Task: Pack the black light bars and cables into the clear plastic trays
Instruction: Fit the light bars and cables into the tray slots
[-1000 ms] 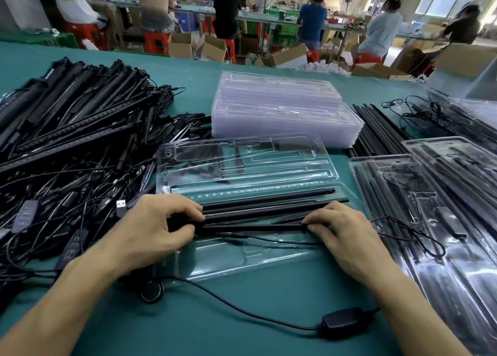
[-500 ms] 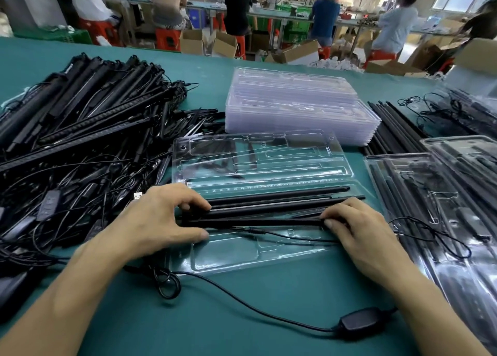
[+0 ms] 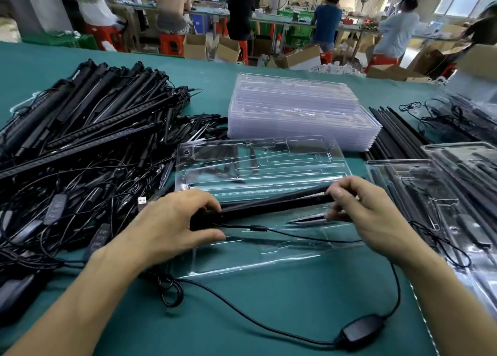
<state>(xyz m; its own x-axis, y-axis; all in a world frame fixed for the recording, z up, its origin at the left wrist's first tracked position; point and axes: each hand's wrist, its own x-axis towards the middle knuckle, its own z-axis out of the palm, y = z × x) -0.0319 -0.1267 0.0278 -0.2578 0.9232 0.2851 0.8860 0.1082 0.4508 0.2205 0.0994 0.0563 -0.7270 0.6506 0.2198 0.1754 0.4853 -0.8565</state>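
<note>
Nearest me on the green counter (image 3: 255, 315) lies a black control box (image 3: 363, 331). Its thin cable (image 3: 295, 237) loops up the right side, passes under my right wrist and runs left to a small plug by my left thumb. The other lead trails left into a small coil just in front of the tray.

My left hand (image 3: 172, 226) grips the left end of a bundle of black light bars (image 3: 269, 205), fingers (image 3: 207, 202) curled over the top and thumb underneath. My right hand (image 3: 376, 215) pinches the right end between thumb and forefinger, the other fingers loosely bent near a slim black piece lying in the tray.

The bars stretch across the middle of the open clear tray (image 3: 258, 167), the right end angled away from me. I cannot tell whether they rest in it or hang just above it.

To the left spreads a heap of bars and tangled cables (image 3: 80, 145). To the right sit filled trays (image 3: 443, 194), with thin black rods (image 3: 390, 129) beyond them.

Behind the open tray stands a stack of empty trays (image 3: 295, 108). Past the counter's far edge, people (image 3: 326, 22) stand at other benches among cardboard boxes.
</note>
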